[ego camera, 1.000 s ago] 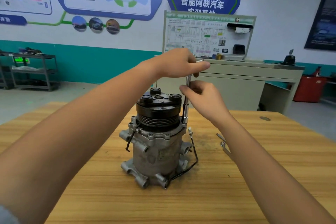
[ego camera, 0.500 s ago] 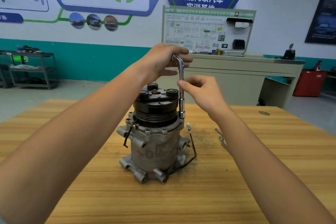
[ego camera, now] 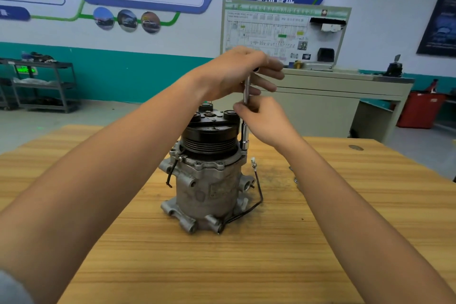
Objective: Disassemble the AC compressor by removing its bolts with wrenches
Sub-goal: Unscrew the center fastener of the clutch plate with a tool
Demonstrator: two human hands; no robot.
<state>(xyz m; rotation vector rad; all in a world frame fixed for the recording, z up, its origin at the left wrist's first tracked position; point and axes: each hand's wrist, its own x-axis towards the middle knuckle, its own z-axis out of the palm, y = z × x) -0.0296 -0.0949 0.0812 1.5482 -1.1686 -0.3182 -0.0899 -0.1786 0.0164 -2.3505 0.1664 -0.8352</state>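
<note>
Left hand (ego camera: pixel 237 71) held wrench (ego camera: pixel 246 91) top, right hand (ego camera: pixel 261 118) pinched its shaft, apparently unscrewing a compressor (ego camera: pixel 209 180) flange bolt; next likely needs steady, upright turning.

Bare tabletop (ego camera: pixel 222 266) front and left
AC compressor (ego camera: pixel 207 187) blocks the middle; its black wire (ego camera: pixel 258 187) loops out right, and an upright socket wrench (ego camera: pixel 246 92) hugs the pulley (ego camera: pixel 209 142).

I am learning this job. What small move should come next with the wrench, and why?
Probably turn the wrench with the left hand: it stands upright, socket down on the flange of the compressor, and the right hand pinches its shaft.
</note>
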